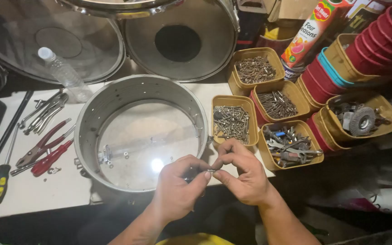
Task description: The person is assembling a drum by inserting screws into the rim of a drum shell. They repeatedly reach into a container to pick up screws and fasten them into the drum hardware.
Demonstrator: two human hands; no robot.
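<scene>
Your left hand (178,188) and right hand (243,174) meet at the table's (46,195) front edge, both pinching a small metal screw (211,171) between thumb and fingertips. The screw sits just in front of the metal drum shell (139,131), whose clear head holds loose hardware. Beyond your right hand stands a yellow tub of screws (232,122); red-handled pliers (41,145) lie well left.
</scene>
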